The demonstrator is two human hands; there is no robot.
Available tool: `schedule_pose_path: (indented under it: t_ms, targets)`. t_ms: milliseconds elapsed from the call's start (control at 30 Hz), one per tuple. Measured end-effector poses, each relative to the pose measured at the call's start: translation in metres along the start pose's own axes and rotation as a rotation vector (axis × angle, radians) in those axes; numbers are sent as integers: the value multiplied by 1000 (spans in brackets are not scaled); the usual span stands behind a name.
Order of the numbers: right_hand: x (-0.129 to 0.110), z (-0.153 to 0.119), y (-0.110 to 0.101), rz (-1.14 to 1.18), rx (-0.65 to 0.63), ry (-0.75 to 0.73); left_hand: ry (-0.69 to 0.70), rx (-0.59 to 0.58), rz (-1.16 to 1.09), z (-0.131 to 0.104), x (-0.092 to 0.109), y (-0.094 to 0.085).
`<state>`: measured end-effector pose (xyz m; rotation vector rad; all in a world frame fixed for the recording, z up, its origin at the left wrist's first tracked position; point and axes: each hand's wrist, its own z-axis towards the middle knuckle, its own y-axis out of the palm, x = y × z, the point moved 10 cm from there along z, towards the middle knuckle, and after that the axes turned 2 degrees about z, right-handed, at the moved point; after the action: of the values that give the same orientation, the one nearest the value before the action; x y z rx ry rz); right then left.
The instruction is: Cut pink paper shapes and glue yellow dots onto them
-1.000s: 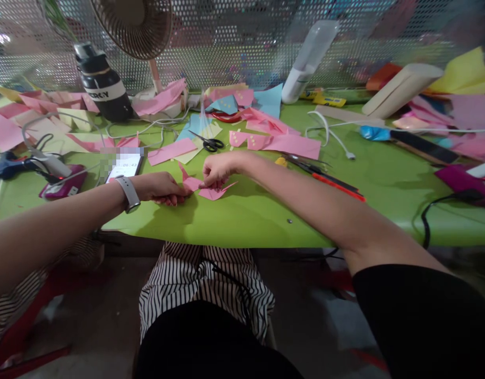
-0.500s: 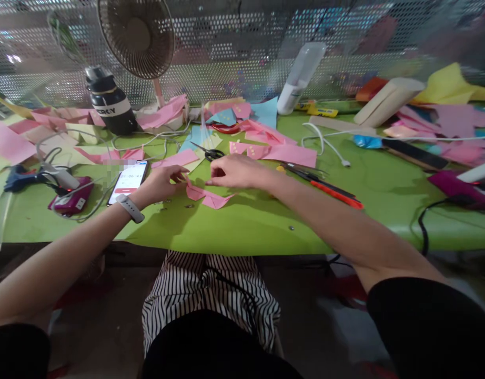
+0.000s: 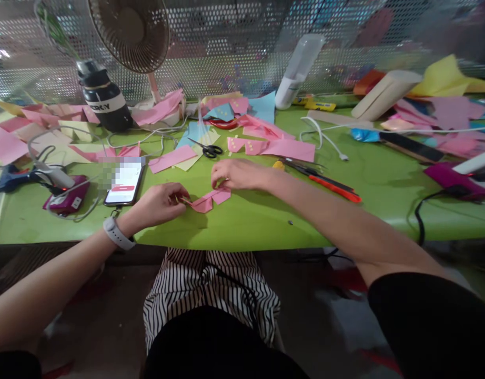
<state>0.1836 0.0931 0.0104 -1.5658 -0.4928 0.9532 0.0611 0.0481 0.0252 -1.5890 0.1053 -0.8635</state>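
A folded pink paper strip (image 3: 205, 203) lies between my two hands, just above the green tabletop. My left hand (image 3: 165, 202), with a pale watch on the wrist, pinches the strip's left end. At its right end, the fingers of my right hand (image 3: 230, 175) are closed on the paper. Black scissors (image 3: 211, 150) rest behind my hands, beside a flat pink sheet (image 3: 172, 159). Another pink strip with yellow dots (image 3: 246, 146) lies behind my right hand.
A phone (image 3: 126, 181) and a purple power strip (image 3: 67, 197) sit at the left. Behind stand a dark bottle (image 3: 104, 100) and a fan (image 3: 135, 31). An orange-handled cutter (image 3: 335, 189) lies near my right forearm, and a white cable (image 3: 323, 138) behind it.
The left hand has moved down and slightly left, while the right hand has come down onto the strip's right end. The pink strip has turned, its right end now higher.
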Motion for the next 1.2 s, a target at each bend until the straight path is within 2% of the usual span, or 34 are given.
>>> schedule_pose_path:
  t_ms: [100,167,267,400,500,867,1200]
  targets:
    - [-4,5,-11,-48,90,-30,99,79,86,-2,10,-7]
    - [-13,-4,-19,-134,160,-38,176,114,51,-3,15,-10]
    - [-33,-27,-13,-208,146,-89,302,66,-30,-1,24,-3]
    - [-52,-47,6,-316,115,-150,385,-30,30,4,35,14]
    - [-52,-46,12,-343,137,-139,408,-43,105,3,41,22]
    - [-53,-45,13,-337,107,-197,435,-46,193,6,41,24]
    - [-55,-41,15,-390,150,-183,438,4,159,7,46,23]
